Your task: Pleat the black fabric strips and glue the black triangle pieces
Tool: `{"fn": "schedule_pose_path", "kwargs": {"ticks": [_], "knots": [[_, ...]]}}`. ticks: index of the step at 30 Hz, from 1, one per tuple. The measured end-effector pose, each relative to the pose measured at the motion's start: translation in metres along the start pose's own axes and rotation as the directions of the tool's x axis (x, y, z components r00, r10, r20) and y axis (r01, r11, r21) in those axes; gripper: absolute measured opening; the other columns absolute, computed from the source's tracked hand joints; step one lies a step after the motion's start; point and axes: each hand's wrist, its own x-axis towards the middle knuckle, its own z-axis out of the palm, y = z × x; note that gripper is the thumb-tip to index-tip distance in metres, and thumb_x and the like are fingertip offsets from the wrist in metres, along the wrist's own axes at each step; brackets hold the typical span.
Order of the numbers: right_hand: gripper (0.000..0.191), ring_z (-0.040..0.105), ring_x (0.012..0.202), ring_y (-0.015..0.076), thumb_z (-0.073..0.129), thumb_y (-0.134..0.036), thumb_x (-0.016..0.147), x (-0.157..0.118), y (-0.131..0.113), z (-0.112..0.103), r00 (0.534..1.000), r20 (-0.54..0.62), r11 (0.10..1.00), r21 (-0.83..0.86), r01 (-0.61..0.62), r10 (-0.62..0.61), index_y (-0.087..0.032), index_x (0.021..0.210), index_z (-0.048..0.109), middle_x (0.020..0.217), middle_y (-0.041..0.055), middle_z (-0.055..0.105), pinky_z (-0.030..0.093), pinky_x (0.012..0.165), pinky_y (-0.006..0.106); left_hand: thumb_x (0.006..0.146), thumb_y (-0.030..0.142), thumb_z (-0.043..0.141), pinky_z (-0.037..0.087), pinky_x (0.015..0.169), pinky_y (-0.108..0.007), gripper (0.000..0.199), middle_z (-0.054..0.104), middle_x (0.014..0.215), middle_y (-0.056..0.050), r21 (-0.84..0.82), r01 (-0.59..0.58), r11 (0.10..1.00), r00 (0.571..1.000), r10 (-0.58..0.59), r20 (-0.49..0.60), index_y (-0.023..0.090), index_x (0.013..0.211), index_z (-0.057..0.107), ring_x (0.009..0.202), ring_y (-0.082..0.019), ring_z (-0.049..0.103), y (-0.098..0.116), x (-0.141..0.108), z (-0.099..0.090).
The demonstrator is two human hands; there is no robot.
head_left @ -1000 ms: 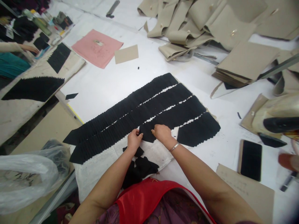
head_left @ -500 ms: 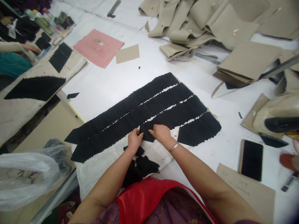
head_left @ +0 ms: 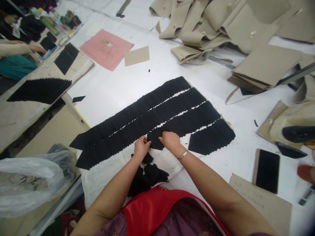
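Several rows of overlapping black pieces (head_left: 137,123), like cut fabric or thin leather, slant across the white table. At the near end of the third row, a black piece (head_left: 155,139) lies between my hands. My left hand (head_left: 142,146) pinches its left edge between thumb and fingers. My right hand (head_left: 170,141), with a bracelet at the wrist, has its fingers curled down onto the same piece's right side. To the right sits the short fourth row (head_left: 211,136). Loose black pieces (head_left: 154,173) lie crumpled on a pale cloth near my body.
Beige panels (head_left: 197,29) are heaped at the back right. A phone (head_left: 267,170) lies on the right by a brown card (head_left: 263,200). At the left are a clear plastic bag (head_left: 27,186) and another person's arm (head_left: 17,49). Pink sheet (head_left: 105,49) lies farther back.
The view has shifted slightly, so the table things sit a little farther right. Both hands stay at the same black piece, with hardly any movement.
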Motion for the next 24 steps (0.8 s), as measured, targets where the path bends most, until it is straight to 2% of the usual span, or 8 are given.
{"fn": "schedule_pose_path", "kwargs": {"ticks": [12,24], "knots": [[0.037,0.062,0.088,0.0226,0.043,-0.047,0.087,-0.0044,-0.0024,0.0003,0.997,-0.061,0.999,0.004,0.050,-0.049,-0.015,0.095,0.061,0.092,0.0137,0.066,0.045,0.073,0.029,0.070,0.028,0.061,0.043,0.062,-0.024,0.013,0.057,0.064,0.002,0.000,0.003,1.000,1.000,-0.003,0.000,0.019,0.078,0.056,0.060,-0.013,0.056,0.0014,-0.0018,-0.0009],[0.032,0.062,0.089,0.0222,0.049,-0.042,0.084,0.0002,-0.0071,0.0054,0.999,-0.032,0.999,0.026,0.040,-0.039,-0.015,0.093,0.063,0.091,0.0131,0.067,0.045,0.074,0.028,0.069,0.027,0.062,0.041,0.060,-0.024,0.013,0.054,0.059,0.004,-0.004,0.002,1.000,1.000,-0.002,0.021,0.019,0.076,0.054,0.057,-0.012,0.055,-0.0025,-0.0029,-0.0081]]}}
